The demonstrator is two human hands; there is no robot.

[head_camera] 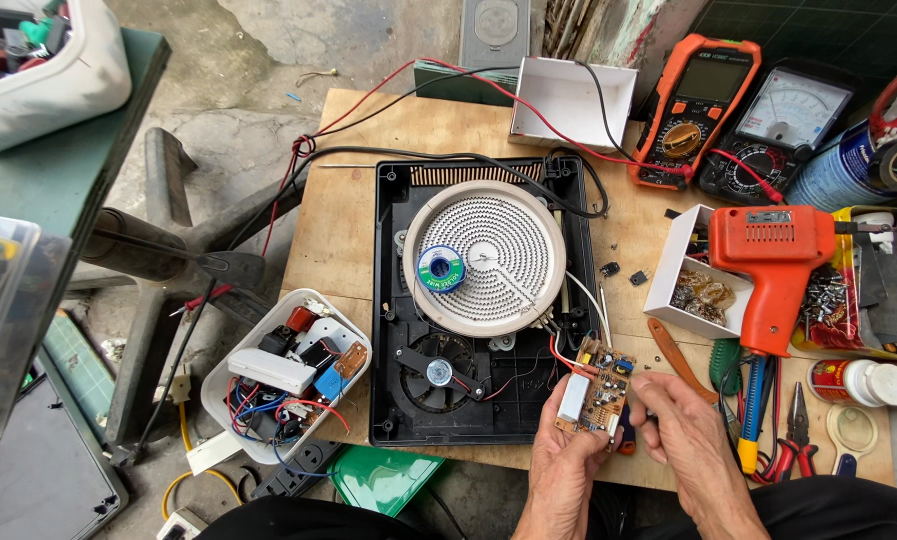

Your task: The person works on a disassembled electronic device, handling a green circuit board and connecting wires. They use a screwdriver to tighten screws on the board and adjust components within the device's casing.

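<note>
left hand [561,462] fingers curled around small brown circuit board with white block [594,388], held over front right corner of black opened cooktop housing [393,330]. right hand [687,432] fingers pinched shut on small tool [626,438], partly hidden, beside board.

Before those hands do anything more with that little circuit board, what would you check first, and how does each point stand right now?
1. Board held firmly: ok, the left hand grips its lower end.
2. Right hand ready: ok, its fingers are at the board's right edge, on a small tool with a red and blue handle.
3. Wires from board to cooker: ok, attached and slack.
4. Cooker unplugged: cannot tell, its cord runs out of view.
5. Solder spool out of the way: ok, it rests on the round heating coil, apart from the hands.
6. Soldering gun within reach: ok, it lies on the white box to the right.
</note>
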